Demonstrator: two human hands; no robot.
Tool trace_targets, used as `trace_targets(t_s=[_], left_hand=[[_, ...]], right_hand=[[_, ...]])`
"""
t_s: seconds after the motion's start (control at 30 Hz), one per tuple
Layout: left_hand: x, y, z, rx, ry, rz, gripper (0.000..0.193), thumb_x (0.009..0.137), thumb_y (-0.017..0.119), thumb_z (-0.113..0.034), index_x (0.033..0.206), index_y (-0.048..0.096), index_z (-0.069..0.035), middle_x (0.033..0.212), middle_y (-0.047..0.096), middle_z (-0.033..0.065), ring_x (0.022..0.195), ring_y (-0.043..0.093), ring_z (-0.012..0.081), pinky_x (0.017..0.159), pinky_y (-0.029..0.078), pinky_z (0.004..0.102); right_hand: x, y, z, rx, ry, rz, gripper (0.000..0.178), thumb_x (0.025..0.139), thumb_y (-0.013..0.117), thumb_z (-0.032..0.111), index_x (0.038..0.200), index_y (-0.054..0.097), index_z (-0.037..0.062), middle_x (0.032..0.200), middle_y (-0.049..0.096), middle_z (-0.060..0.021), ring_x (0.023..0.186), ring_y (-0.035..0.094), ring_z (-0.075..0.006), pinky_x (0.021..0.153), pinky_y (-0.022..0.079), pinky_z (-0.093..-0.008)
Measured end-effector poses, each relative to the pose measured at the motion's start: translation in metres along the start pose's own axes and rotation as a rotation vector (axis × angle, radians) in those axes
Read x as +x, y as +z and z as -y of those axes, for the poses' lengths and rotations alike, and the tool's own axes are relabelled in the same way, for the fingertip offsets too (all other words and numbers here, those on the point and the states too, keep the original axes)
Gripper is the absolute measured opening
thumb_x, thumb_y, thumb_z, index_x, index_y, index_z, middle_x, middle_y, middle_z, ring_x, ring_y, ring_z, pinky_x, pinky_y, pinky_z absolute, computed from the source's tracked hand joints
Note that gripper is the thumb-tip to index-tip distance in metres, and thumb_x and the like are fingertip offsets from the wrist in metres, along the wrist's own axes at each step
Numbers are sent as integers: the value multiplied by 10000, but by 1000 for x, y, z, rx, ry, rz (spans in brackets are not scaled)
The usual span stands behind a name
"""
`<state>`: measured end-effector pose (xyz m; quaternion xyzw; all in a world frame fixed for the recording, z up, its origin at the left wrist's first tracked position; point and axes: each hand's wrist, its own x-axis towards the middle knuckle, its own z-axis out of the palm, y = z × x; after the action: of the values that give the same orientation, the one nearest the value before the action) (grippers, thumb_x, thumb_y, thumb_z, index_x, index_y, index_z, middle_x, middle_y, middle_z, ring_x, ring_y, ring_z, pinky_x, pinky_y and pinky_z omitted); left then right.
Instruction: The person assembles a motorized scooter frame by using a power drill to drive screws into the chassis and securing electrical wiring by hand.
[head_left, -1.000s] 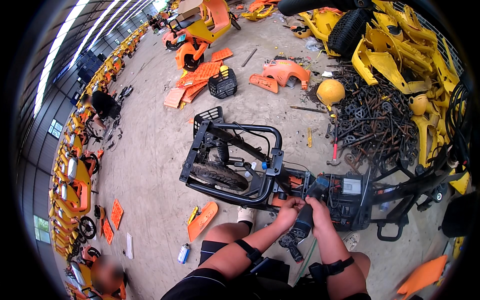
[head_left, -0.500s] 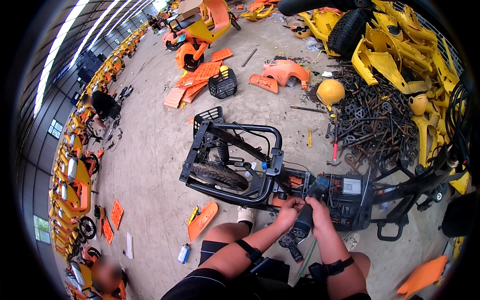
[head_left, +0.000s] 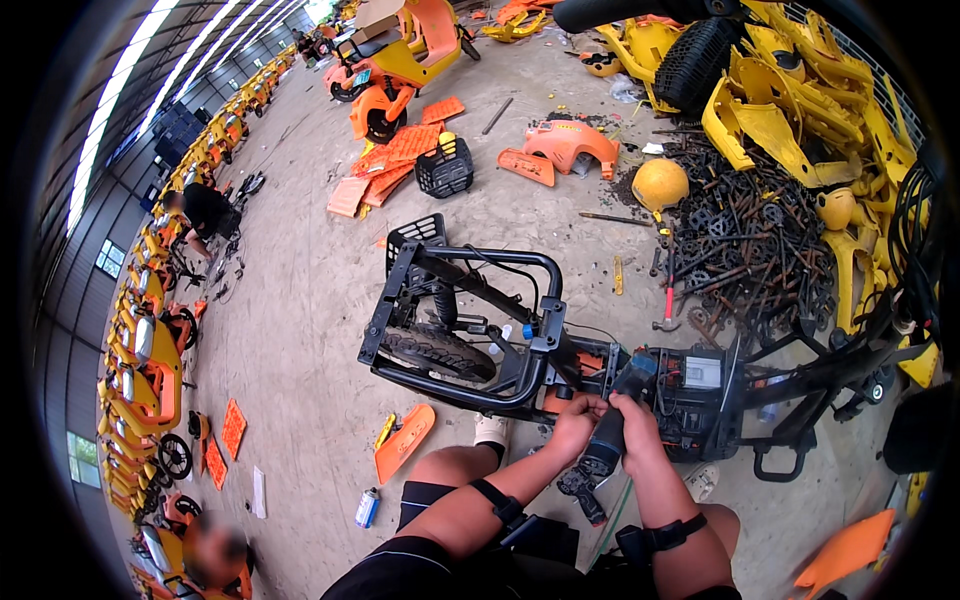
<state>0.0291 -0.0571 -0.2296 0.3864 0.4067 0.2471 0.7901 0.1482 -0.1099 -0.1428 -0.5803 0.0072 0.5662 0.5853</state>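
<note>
A dark blue and black power tool point(head_left: 606, 440), its exact kind unclear, slants over the middle of a stripped scooter frame point(head_left: 548, 350). My right hand point(head_left: 641, 430) is wrapped round the tool's body from the right. Just left of it, my left hand point(head_left: 577, 424) has its fingers pinched together beside the tool; what they hold is hidden. The frame lies on its side, with black tubing, a rear wheel point(head_left: 440, 352) at left and an open black compartment point(head_left: 700, 400) at right. Where the tool meets the frame cannot be made out.
A heap of dark metal parts point(head_left: 750, 240) lies at the right, beside a red-handled hammer point(head_left: 669, 300). Yellow panels point(head_left: 770, 120) pile behind it. A spray can point(head_left: 367, 507) and an orange panel point(head_left: 405, 445) are near my left leg. Another person point(head_left: 207, 210) crouches at far left.
</note>
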Motion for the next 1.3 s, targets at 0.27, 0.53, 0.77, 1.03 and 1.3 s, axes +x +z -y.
trace_targets(t_s=[0.27, 0.53, 0.77, 1.03, 1.3], left_hand=[[-6, 9, -7, 130, 89, 8, 209, 951, 496, -1, 1121, 617, 22, 1045, 643, 73, 978, 604, 143, 897, 471, 266], [-3, 13, -12, 151, 76, 45, 211, 989, 532, -37, 1179, 610, 14, 1083, 644, 74, 1008, 611, 138, 926, 482, 276], [-1, 13, -9, 141, 69, 52, 209, 979, 553, -24, 1176, 615, 7, 1073, 647, 69, 988, 616, 136, 910, 491, 274], [0, 12, -12, 130, 45, 37, 202, 963, 546, 8, 1152, 615, -6, 1069, 643, 67, 984, 616, 139, 907, 491, 273], [-2, 10, -12, 85, 49, 54, 217, 945, 536, 39, 1147, 600, -10, 1061, 629, 61, 973, 606, 129, 896, 484, 263]], right_hand=[[2, -4, 3, 37, 31, 10, 320, 859, 672, 238, 1075, 603, 12, 910, 638, -72, 784, 635, -175, 702, 504, -316], [2, -5, 19, 213, 139, 13, 291, 866, 678, 264, 1024, 600, 32, 864, 640, -67, 733, 645, -185, 668, 521, -324], [9, -10, 13, 205, 156, -16, 309, 861, 683, 284, 1010, 591, 30, 848, 643, -70, 721, 648, -193, 666, 523, -337], [16, -12, 5, 147, 110, -20, 346, 847, 686, 283, 1042, 592, 13, 857, 630, -74, 728, 633, -197, 671, 513, -340], [12, -9, 5, 154, 100, -2, 333, 850, 683, 268, 1052, 593, 19, 868, 623, -72, 735, 628, -192, 674, 510, -332]])
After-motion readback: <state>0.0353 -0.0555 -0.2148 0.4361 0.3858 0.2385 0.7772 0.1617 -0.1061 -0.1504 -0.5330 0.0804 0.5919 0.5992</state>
